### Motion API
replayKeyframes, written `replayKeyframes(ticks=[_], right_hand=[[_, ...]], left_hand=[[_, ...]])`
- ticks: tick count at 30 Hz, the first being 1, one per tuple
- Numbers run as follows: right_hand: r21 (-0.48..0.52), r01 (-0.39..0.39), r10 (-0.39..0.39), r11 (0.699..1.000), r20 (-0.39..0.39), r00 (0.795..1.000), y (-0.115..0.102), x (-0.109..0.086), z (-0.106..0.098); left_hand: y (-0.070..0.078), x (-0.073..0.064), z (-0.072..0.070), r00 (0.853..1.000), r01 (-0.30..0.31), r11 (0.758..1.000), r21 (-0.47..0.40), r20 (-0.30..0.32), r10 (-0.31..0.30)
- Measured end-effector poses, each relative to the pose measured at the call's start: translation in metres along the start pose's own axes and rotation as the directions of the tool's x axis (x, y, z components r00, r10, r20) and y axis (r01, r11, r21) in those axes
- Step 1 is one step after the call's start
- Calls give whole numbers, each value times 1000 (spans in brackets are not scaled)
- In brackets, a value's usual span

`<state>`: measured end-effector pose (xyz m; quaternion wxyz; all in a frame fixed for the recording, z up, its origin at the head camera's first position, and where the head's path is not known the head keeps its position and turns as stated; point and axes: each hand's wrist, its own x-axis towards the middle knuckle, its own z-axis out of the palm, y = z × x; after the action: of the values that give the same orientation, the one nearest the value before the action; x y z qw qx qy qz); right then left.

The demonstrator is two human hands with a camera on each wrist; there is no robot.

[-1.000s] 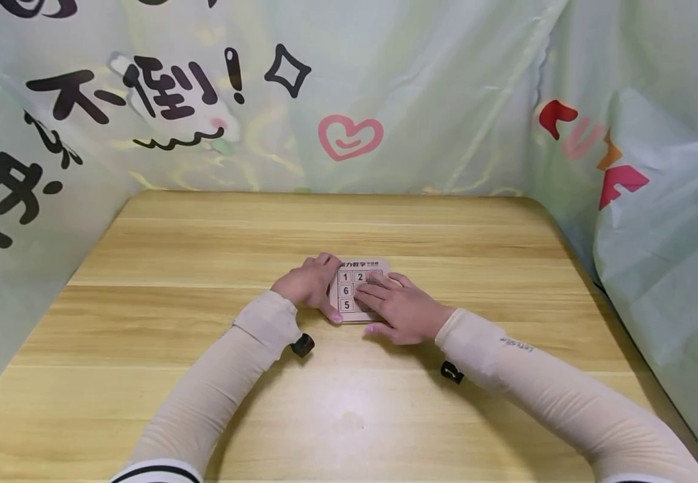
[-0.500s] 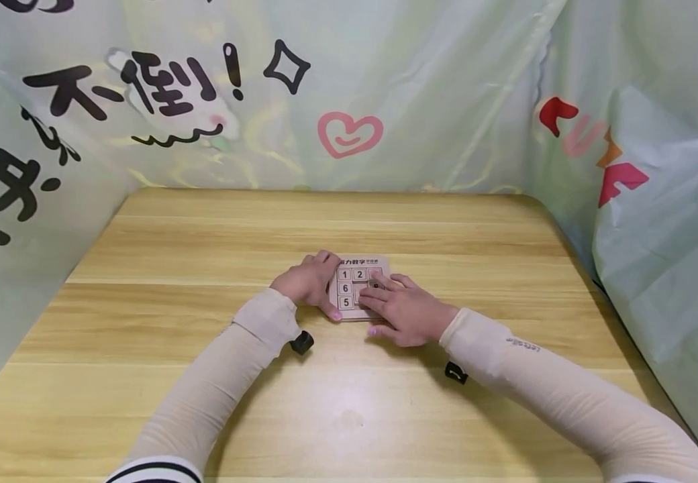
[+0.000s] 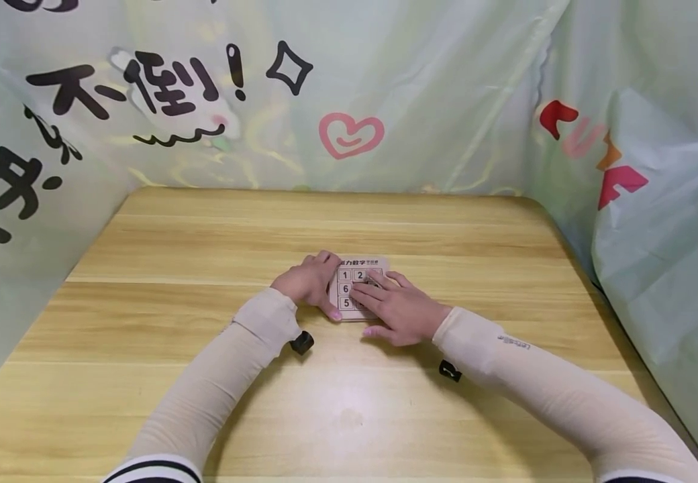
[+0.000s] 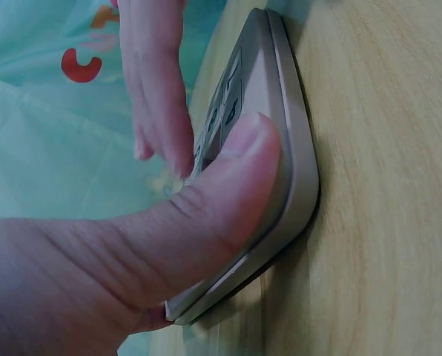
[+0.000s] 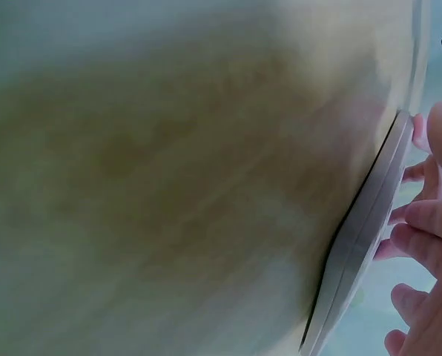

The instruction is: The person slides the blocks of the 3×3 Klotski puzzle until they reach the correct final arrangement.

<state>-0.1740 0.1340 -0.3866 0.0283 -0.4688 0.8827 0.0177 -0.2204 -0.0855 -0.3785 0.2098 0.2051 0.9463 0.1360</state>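
A flat, pinkish-beige sliding number puzzle (image 3: pixel 345 289) lies on the wooden table, with 1, 2, 6 and 5 readable on its tiles. My left hand (image 3: pixel 307 283) grips its left side, thumb at the near left corner and fingers at the far left corner. In the left wrist view, the thumb (image 4: pixel 221 178) presses over the puzzle's rim (image 4: pixel 299 141). My right hand (image 3: pixel 406 312) reaches over from the right with fingers extended, fingertips at the middle tiles, covering most of the right-hand ones. The right wrist view shows the puzzle's side edge (image 5: pixel 354 245) beside the fingers.
The wooden table (image 3: pixel 349 402) stretches around the puzzle on all sides. Printed pale green curtains (image 3: pixel 433 100) hang behind it and at both sides. Each wrist wears a small black device, the left one (image 3: pixel 303 343) just above the table.
The right hand shifted slightly right, then back left, its fingertips moving across the middle tiles. The left hand keeps its grip and the puzzle stays in place.
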Motion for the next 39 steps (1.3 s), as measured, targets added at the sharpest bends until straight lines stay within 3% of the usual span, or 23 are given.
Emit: replayKeyframes(ticks=[11,32,39], right_hand=[[-32,-21,23,999,46,999,3,14,2],[-19,-65,66,998,39,997,17,-15,3],[-2,-44,44,999,55,998,10,-17,1]], left_hand=[[2,0,-1,1000,5,1000,20,6,-6],[2,0,1,1000,4,1000,18,-1,-4],[1,1,1,1000,7,1000,11,3,-7]])
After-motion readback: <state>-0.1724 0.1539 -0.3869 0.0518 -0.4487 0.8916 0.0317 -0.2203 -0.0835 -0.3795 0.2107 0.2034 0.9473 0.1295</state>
